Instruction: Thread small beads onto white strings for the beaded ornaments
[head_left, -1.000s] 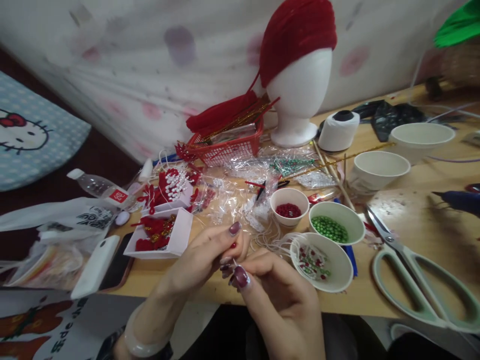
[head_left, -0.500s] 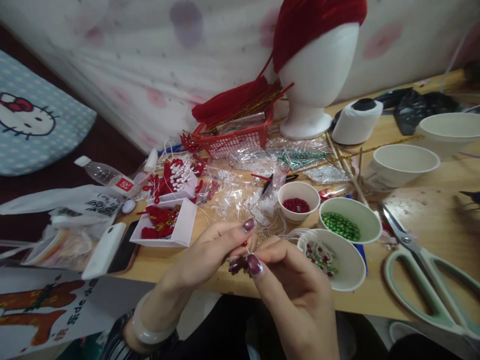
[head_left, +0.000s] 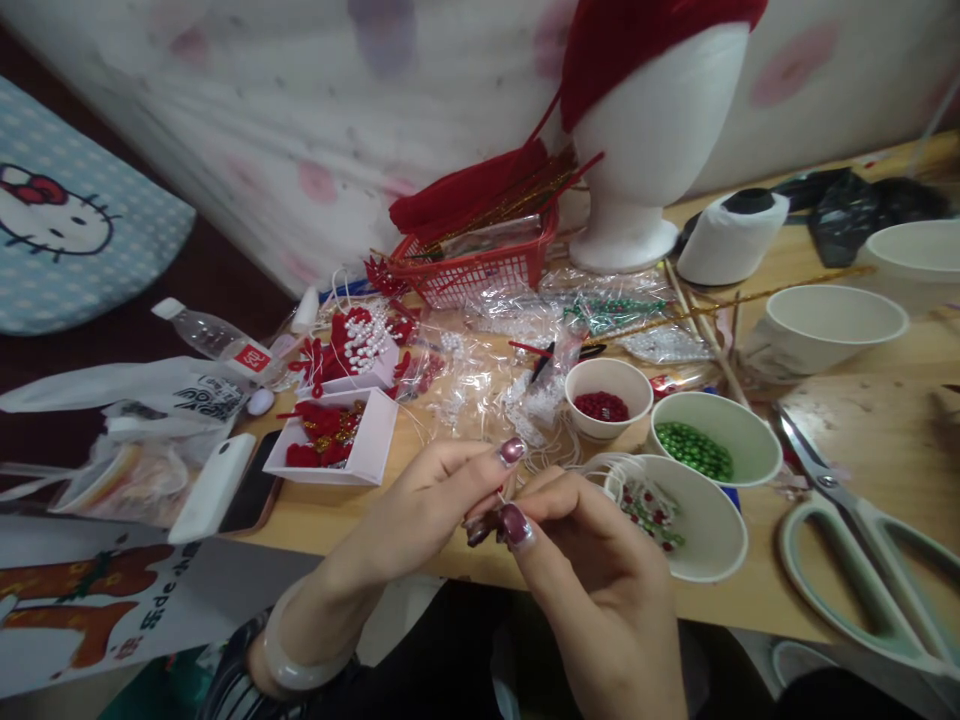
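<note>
Above the table's front edge, my left hand (head_left: 420, 510) and my right hand (head_left: 600, 570) meet fingertip to fingertip, both closed in a pinch. A short piece of pale thread (head_left: 503, 497) shows between them, with a speck of a red bead mostly hidden by the left fingers. Just beyond my right hand stands a paper cup (head_left: 724, 545) holding strung red and green beads (head_left: 656, 515) and loops of white cord. Behind it are a cup of green beads (head_left: 694, 450) and a smaller cup of dark red beads (head_left: 601, 406).
Green-handled scissors (head_left: 840, 500) lie at the right. A white box (head_left: 375, 440) of red ornaments, a phone (head_left: 251, 490) and a bottle (head_left: 214, 340) are at the left. Plastic bags, a red basket (head_left: 480, 275) and a white mannequin head (head_left: 652, 150) stand behind.
The view has shifted slightly, so the table things sit a little further right. Both hands keep their pinch; the red bead between them is now more covered by fingers.
</note>
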